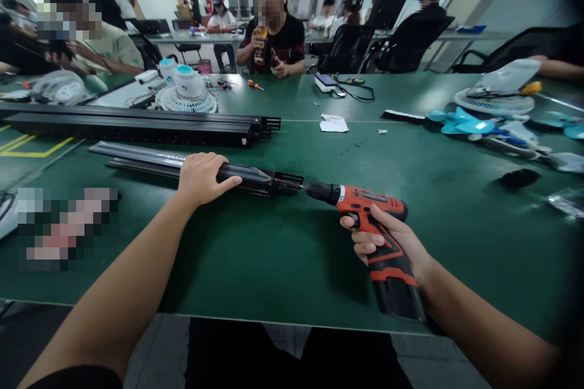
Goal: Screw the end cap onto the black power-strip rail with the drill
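Left hand (201,179): clasped over the top of a black rail (246,174), fingers curled down its far side, thumb pointing toward the slotted end.
Right hand (408,246): wrapped round the grip of an orange-and-black drill (371,199), a finger at the trigger.
Black rail: lies on the green table (274,267) in front of the person, a second bar (141,168) showing along its near side.
Drill bit (303,186): points at the rail's slotted end; whether it is seated in a screw, I cannot tell.
Slip risk: a bit off line with the screw could skid and scar the head or the rail, likeliest if the drill tilts.
Twist risk: with only the left hand bracing from above, drill torque could roll or push the rail.
Beyond: a stack of black rails (182,124) lies close behind; a sideways kick could knock them. White paper (334,123) and an orange screwdriver (255,84) sit farther off.
Across: a person (278,42) holds a bottle (260,45).
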